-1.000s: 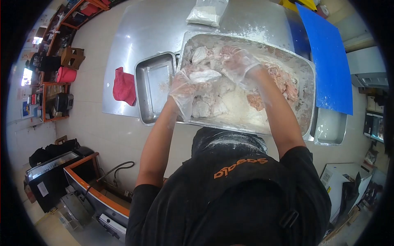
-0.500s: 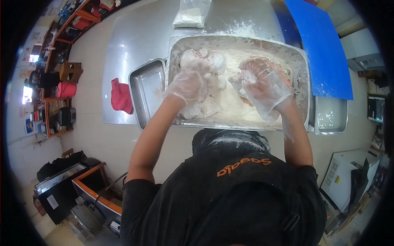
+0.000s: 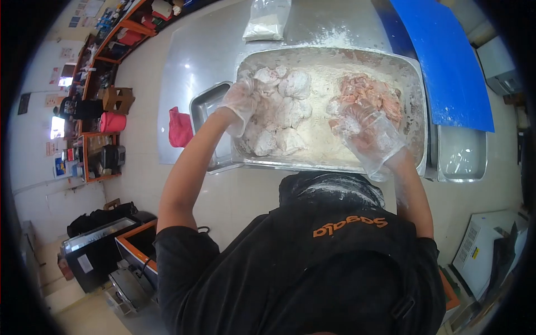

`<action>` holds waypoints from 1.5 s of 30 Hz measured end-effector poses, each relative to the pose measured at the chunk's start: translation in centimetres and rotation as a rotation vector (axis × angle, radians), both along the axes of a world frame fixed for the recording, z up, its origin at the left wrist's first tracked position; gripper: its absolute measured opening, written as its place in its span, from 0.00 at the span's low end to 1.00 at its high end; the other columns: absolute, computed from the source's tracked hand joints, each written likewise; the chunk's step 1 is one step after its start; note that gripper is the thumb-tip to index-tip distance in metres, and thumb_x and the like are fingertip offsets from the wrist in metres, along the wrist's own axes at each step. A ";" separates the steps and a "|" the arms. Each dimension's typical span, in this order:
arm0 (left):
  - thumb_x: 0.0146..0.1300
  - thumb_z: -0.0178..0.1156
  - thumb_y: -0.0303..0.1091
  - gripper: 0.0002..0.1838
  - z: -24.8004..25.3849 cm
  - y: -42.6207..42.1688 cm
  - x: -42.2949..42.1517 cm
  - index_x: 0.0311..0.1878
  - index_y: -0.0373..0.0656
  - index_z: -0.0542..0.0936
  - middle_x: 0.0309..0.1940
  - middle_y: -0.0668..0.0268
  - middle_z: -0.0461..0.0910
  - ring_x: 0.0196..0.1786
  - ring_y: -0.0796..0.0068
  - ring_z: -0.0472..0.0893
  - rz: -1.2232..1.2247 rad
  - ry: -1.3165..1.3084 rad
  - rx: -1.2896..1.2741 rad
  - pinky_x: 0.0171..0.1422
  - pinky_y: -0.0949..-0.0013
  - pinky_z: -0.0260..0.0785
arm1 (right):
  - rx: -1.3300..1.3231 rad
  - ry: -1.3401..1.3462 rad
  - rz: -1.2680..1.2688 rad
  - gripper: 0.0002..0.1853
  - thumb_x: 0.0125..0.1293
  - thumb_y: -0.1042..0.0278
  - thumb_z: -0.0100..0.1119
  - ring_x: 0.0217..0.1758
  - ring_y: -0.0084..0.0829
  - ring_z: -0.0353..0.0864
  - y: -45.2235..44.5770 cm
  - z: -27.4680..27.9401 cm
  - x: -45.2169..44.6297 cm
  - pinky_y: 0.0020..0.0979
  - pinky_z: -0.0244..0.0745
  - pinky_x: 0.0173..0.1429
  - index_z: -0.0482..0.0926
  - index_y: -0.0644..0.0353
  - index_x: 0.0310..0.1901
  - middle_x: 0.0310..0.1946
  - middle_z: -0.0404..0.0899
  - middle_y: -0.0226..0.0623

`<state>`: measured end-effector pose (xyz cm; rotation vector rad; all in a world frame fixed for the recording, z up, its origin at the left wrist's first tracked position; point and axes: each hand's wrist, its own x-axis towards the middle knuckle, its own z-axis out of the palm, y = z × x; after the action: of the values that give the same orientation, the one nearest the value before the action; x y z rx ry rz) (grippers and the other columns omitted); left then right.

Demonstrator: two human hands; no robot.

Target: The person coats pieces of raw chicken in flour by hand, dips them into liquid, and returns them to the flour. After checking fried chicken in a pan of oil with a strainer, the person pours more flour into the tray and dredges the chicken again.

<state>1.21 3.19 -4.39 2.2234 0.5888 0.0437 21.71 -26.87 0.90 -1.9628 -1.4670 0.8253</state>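
A large metal tray [image 3: 335, 166] holds pale flour [image 3: 324, 106]. Several flour-coated chicken pieces [image 3: 294, 84] lie along its left side. Raw pink chicken pieces [image 3: 371, 89] are heaped on the right. My left hand [image 3: 241, 103], in a clear plastic glove, is at the tray's left rim beside the coated pieces; its fingers are blurred and partly hidden. Over the near edge of the raw heap, my gloved right hand [image 3: 371, 134] has its fingers curled round what looks like a chicken piece with flour on it.
A smaller metal tray [image 3: 200, 114] stands against the big one at left, with a red cloth [image 3: 180, 127] beside it. Behind lies a plastic bag of white powder [image 3: 267, 22]. At right are a blue board [image 3: 446, 61] and another metal tray [image 3: 462, 153].
My left hand has moved left, from over the coated pieces to the tray's rim. My right hand has drawn back toward me, uncovering more raw chicken. The whole view has shifted slightly.
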 end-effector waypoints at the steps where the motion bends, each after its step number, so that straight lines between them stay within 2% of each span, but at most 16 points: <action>1: 0.66 0.58 0.33 0.10 -3.5 1.7 -1.2 0.48 0.42 0.76 0.42 0.60 0.80 0.41 0.67 0.81 -0.001 -0.113 0.034 0.46 0.69 0.76 | 0.071 0.009 -0.016 0.29 0.58 0.71 0.61 0.56 0.36 0.73 0.0 -0.4 0.0 0.34 0.71 0.57 0.67 0.59 0.63 0.61 0.69 0.43; 3: 0.67 0.58 0.33 0.10 -3.5 1.8 -1.9 0.48 0.42 0.77 0.42 0.61 0.80 0.40 0.72 0.81 0.154 -0.243 -0.217 0.39 0.72 0.76 | 0.194 0.008 -0.032 0.24 0.57 0.67 0.60 0.59 0.46 0.72 0.0 -1.5 0.2 0.41 0.69 0.62 0.71 0.58 0.57 0.55 0.72 0.49; 5: 0.67 0.58 0.33 0.10 2.6 -2.6 -0.5 0.48 0.42 0.77 0.43 0.61 0.80 0.39 0.76 0.81 0.462 -0.279 -0.792 0.33 0.75 0.75 | 0.280 -0.032 -0.010 0.24 0.57 0.65 0.60 0.60 0.49 0.71 -0.6 -2.3 0.5 0.44 0.68 0.64 0.72 0.57 0.57 0.54 0.72 0.51; 8: 0.67 0.58 0.36 0.11 8.4 -5.4 1.1 0.49 0.43 0.78 0.45 0.61 0.79 0.39 0.78 0.80 0.494 0.215 -0.372 0.31 0.77 0.73 | 0.304 0.087 -0.006 0.27 0.57 0.64 0.61 0.62 0.48 0.70 -1.4 -4.7 1.7 0.43 0.67 0.65 0.71 0.57 0.60 0.57 0.71 0.49; 12: 0.62 0.57 0.36 0.13 4.7 -3.7 0.1 0.47 0.42 0.80 0.38 0.56 0.83 0.39 0.59 0.83 -0.676 0.335 0.785 0.41 0.61 0.76 | 0.168 -0.061 0.081 0.28 0.55 0.64 0.62 0.62 0.47 0.70 -0.5 -0.8 1.7 0.41 0.65 0.67 0.71 0.56 0.59 0.58 0.72 0.46; 14: 0.59 0.56 0.35 0.15 3.9 -5.4 2.0 0.47 0.38 0.80 0.39 0.52 0.83 0.41 0.51 0.82 -0.479 0.629 0.506 0.47 0.55 0.74 | 0.271 -0.307 0.215 0.27 0.53 0.65 0.62 0.62 0.46 0.70 0.4 -0.7 2.1 0.40 0.64 0.68 0.73 0.56 0.57 0.56 0.73 0.45; 16: 0.59 0.55 0.35 0.14 -0.5 -5.7 1.9 0.44 0.40 0.81 0.40 0.53 0.83 0.42 0.52 0.82 -0.402 0.712 0.504 0.48 0.55 0.74 | 0.305 -0.439 0.220 0.25 0.52 0.65 0.62 0.62 0.46 0.70 1.3 -0.9 2.0 0.41 0.63 0.68 0.74 0.56 0.55 0.55 0.73 0.45; 21: 0.59 0.53 0.35 0.12 -20.4 0.3 0.9 0.37 0.42 0.84 0.42 0.53 0.83 0.47 0.53 0.81 -0.448 0.802 0.562 0.51 0.54 0.73 | 0.064 -0.163 0.185 0.22 0.53 0.64 0.62 0.55 0.48 0.74 2.6 -1.4 1.4 0.41 0.67 0.64 0.74 0.58 0.51 0.50 0.75 0.47; 23: 0.58 0.54 0.35 0.12 -12.0 -2.0 1.4 0.38 0.42 0.84 0.42 0.53 0.83 0.47 0.53 0.81 -0.417 0.732 0.533 0.51 0.54 0.73 | 0.105 0.085 0.168 0.20 0.55 0.64 0.60 0.53 0.49 0.75 3.2 -8.0 1.6 0.42 0.68 0.62 0.73 0.60 0.49 0.48 0.76 0.49; 25: 0.58 0.55 0.35 0.12 -7.0 -3.5 1.2 0.39 0.41 0.84 0.42 0.53 0.83 0.46 0.53 0.81 -0.415 0.676 0.518 0.50 0.54 0.73 | 0.105 0.083 0.201 0.18 0.56 0.65 0.59 0.53 0.51 0.76 3.5 -8.6 2.2 0.43 0.69 0.60 0.72 0.61 0.47 0.47 0.75 0.52; 29: 0.57 0.56 0.35 0.12 -2.1 -5.4 -0.6 0.40 0.39 0.83 0.41 0.52 0.83 0.46 0.53 0.82 -0.398 0.659 0.549 0.50 0.55 0.73 | 0.128 -0.333 0.337 0.15 0.57 0.64 0.57 0.48 0.51 0.76 4.1 -6.0 -0.2 0.44 0.71 0.54 0.72 0.62 0.44 0.41 0.75 0.53; 34: 0.56 0.57 0.35 0.14 -0.6 -7.2 -1.4 0.42 0.38 0.82 0.41 0.52 0.83 0.45 0.53 0.82 -0.358 0.668 0.625 0.48 0.56 0.74 | -0.111 -0.501 0.560 0.18 0.59 0.56 0.58 0.46 0.50 0.78 4.6 -1.2 -1.7 0.44 0.72 0.51 0.72 0.64 0.41 0.38 0.77 0.54; 37: 0.56 0.58 0.35 0.15 -0.1 -7.8 -1.9 0.43 0.37 0.81 0.41 0.51 0.83 0.44 0.53 0.82 -0.339 0.667 0.666 0.48 0.56 0.74 | -0.042 -0.509 0.528 0.20 0.59 0.52 0.59 0.47 0.49 0.78 4.7 -2.6 -1.6 0.44 0.72 0.51 0.73 0.64 0.39 0.36 0.77 0.54; 40: 0.55 0.59 0.35 0.16 0.1 -8.1 -1.8 0.44 0.35 0.81 0.41 0.51 0.83 0.44 0.53 0.83 -0.342 0.677 0.701 0.47 0.56 0.75 | -0.023 -0.472 0.477 0.13 0.53 0.69 0.54 0.46 0.50 0.80 5.0 -2.3 -1.9 0.41 0.74 0.52 0.80 0.70 0.36 0.38 0.78 0.58; 43: 0.55 0.60 0.35 0.17 0.9 -7.5 -1.2 0.45 0.34 0.80 0.41 0.51 0.83 0.43 0.53 0.83 -0.408 0.669 0.702 0.47 0.57 0.75 | -0.022 -0.485 0.437 0.19 0.58 0.52 0.59 0.45 0.48 0.78 5.6 -4.5 -1.7 0.41 0.71 0.50 0.74 0.63 0.37 0.34 0.78 0.53; 45: 0.52 0.62 0.33 0.15 1.8 -6.5 -1.2 0.42 0.34 0.81 0.41 0.50 0.83 0.45 0.54 0.83 -0.552 0.655 0.659 0.47 0.57 0.75 | 0.005 -0.556 0.479 0.19 0.58 0.52 0.60 0.44 0.48 0.78 5.6 -4.3 -1.9 0.41 0.71 0.50 0.75 0.63 0.37 0.34 0.77 0.52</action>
<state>-0.01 -3.30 -2.58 2.9797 0.2837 -0.9215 19.85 -21.31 -3.43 -1.9530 -2.3177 0.4634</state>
